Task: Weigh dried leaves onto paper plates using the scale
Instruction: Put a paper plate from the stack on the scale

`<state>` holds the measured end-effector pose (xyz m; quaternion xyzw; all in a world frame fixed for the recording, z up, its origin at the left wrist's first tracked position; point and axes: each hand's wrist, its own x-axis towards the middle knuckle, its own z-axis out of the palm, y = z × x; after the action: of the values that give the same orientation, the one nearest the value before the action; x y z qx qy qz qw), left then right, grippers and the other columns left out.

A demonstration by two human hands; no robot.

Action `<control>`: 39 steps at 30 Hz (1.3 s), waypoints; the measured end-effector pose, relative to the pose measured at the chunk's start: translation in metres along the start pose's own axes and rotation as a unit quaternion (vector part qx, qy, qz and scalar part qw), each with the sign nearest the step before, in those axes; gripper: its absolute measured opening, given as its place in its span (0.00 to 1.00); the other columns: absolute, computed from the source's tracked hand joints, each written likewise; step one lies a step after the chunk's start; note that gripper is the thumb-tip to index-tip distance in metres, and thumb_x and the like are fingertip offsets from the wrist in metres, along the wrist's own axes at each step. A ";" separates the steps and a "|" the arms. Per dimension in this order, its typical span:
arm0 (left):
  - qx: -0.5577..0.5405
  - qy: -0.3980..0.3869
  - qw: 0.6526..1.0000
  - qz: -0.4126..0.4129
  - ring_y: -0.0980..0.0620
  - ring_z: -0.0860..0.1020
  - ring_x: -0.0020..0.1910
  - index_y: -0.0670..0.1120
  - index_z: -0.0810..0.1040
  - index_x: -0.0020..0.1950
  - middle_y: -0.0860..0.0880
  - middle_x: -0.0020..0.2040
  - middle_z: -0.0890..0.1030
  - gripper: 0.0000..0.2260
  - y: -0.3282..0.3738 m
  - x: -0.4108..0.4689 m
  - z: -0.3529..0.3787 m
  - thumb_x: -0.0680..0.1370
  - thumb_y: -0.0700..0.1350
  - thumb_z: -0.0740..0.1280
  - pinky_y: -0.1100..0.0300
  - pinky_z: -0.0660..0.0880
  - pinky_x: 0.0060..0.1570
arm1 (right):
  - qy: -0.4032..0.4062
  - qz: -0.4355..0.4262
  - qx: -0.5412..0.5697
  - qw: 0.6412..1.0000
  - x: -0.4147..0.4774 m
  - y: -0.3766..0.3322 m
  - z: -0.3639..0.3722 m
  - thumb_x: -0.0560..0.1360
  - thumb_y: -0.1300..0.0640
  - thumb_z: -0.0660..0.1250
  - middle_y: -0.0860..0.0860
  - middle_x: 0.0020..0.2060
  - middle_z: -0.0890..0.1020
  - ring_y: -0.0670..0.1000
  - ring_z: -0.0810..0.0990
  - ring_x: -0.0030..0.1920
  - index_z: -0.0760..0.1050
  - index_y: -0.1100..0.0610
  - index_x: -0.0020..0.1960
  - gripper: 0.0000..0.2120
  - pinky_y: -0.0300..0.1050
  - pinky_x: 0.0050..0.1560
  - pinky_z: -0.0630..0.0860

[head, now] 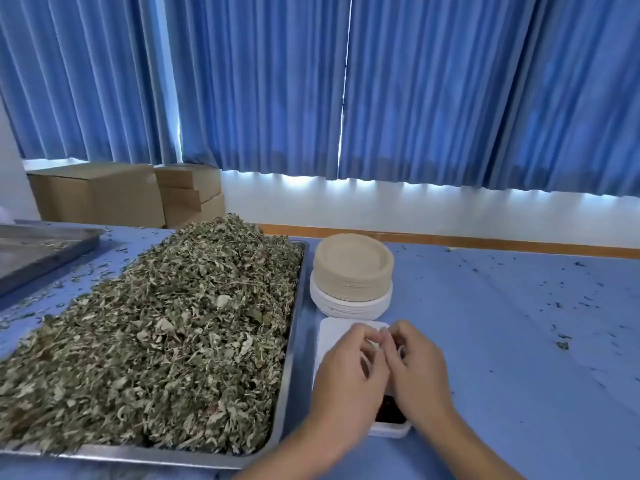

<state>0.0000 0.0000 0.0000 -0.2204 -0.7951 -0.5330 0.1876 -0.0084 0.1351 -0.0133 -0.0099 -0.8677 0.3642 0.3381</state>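
Note:
A big heap of dried leaves (166, 327) fills a metal tray (294, 341) on the left of the blue table. Just right of it stands a stack of paper plates (352, 268), tan ones on top of white ones. In front of the stack lies a small white scale (334, 337) with a dark display (389, 412) at its near end. My left hand (346, 382) and my right hand (415, 368) hover together over the scale's platform, fingers curled, fingertips meeting. What the fingertips pinch, if anything, is too small to tell.
A second metal tray (38, 251) sits at the far left. Leaf crumbs (561, 344) are scattered over the blue tablecloth (519, 323) on the right. Cardboard boxes (104, 195) stand behind the table under blue curtains (346, 84).

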 end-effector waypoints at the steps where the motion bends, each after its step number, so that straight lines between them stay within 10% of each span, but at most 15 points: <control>1: 0.074 -0.058 0.996 0.008 0.58 0.78 0.44 0.62 0.71 0.60 0.59 0.47 0.78 0.12 -0.004 -0.006 0.003 0.77 0.55 0.61 0.55 0.77 0.48 | 0.001 0.028 -0.020 0.999 0.003 0.007 -0.001 0.80 0.48 0.63 0.44 0.31 0.77 0.46 0.75 0.33 0.69 0.45 0.38 0.11 0.50 0.35 0.74; 4: 0.263 -0.125 0.956 0.043 0.52 0.77 0.54 0.62 0.68 0.67 0.56 0.55 0.72 0.17 -0.008 -0.026 0.002 0.78 0.55 0.58 0.54 0.74 0.52 | -0.041 0.091 -0.038 0.994 0.010 0.019 -0.006 0.79 0.50 0.65 0.46 0.30 0.77 0.48 0.77 0.35 0.73 0.47 0.47 0.02 0.48 0.38 0.74; 10: 0.342 -0.117 0.927 0.094 0.51 0.79 0.50 0.55 0.72 0.56 0.53 0.49 0.74 0.20 0.001 -0.037 -0.009 0.76 0.62 0.47 0.55 0.70 0.43 | -0.148 0.149 -0.107 0.972 0.008 0.025 -0.006 0.81 0.36 0.56 0.49 0.51 0.83 0.52 0.79 0.57 0.68 0.49 0.74 0.26 0.53 0.59 0.75; 23: 0.468 -0.178 0.850 0.165 0.55 0.73 0.19 0.51 0.79 0.29 0.55 0.27 0.74 0.14 0.008 -0.041 -0.007 0.56 0.56 0.81 0.64 0.63 0.17 | -0.145 0.123 -0.152 0.970 0.007 0.019 -0.006 0.83 0.42 0.57 0.47 0.46 0.77 0.52 0.77 0.48 0.75 0.51 0.62 0.17 0.49 0.49 0.76; 31: 0.389 -0.195 0.885 0.166 0.48 0.81 0.43 0.49 0.78 0.48 0.51 0.46 0.79 0.27 0.000 -0.038 -0.005 0.78 0.67 0.48 0.55 0.68 0.37 | -0.152 0.108 -0.170 0.968 0.008 0.018 -0.004 0.83 0.44 0.55 0.49 0.47 0.76 0.53 0.76 0.48 0.75 0.53 0.59 0.17 0.50 0.49 0.75; 39: 0.395 -0.164 0.893 0.142 0.46 0.80 0.47 0.54 0.73 0.53 0.53 0.46 0.73 0.21 0.021 -0.027 -0.020 0.80 0.63 0.45 0.55 0.63 0.37 | -0.153 0.101 -0.197 0.963 0.008 0.012 -0.014 0.82 0.42 0.57 0.50 0.49 0.77 0.55 0.79 0.48 0.75 0.53 0.57 0.16 0.51 0.49 0.77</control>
<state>0.0357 -0.0158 0.0089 -0.3233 -0.9196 -0.0990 0.1999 -0.0095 0.1542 -0.0090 -0.1084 -0.9581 0.2158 0.1541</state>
